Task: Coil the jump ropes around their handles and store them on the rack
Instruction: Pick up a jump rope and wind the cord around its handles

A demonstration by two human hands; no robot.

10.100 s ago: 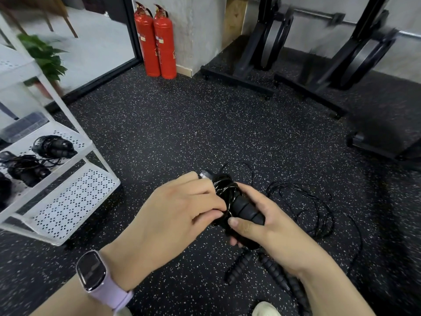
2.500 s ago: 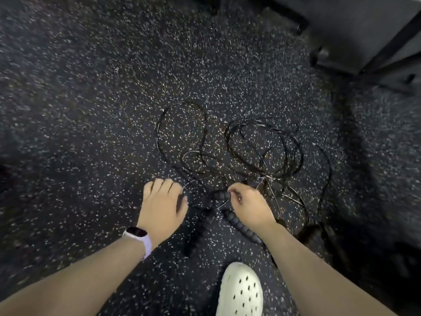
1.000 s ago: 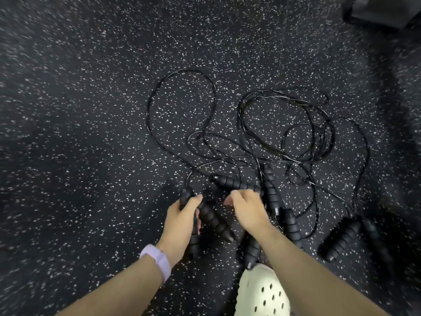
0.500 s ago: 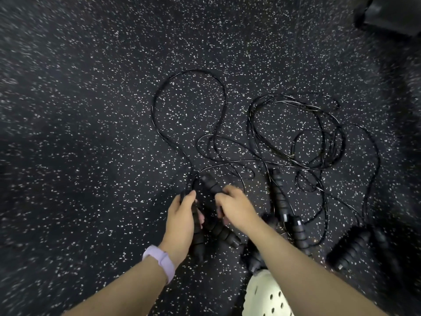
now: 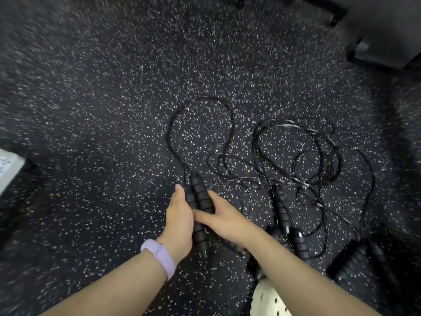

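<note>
Two ribbed black handles pressed side by side between both palms just below frame centre, tips pointing toward twelve o'clock, most likely squared up together so the cord looping off toward twelve has a single core to wrap around. Left hand flat against the nine o'clock side, fingers straight and together; right hand laid over the three o'clock side, thumb crossing the grips, other fingers hidden, curl impossible to tell. Other jump ropes lying tangled on the speckled floor toward three o'clock, uncoiled, awaiting a turn; rack corner just visible at nine o'clock.
</note>
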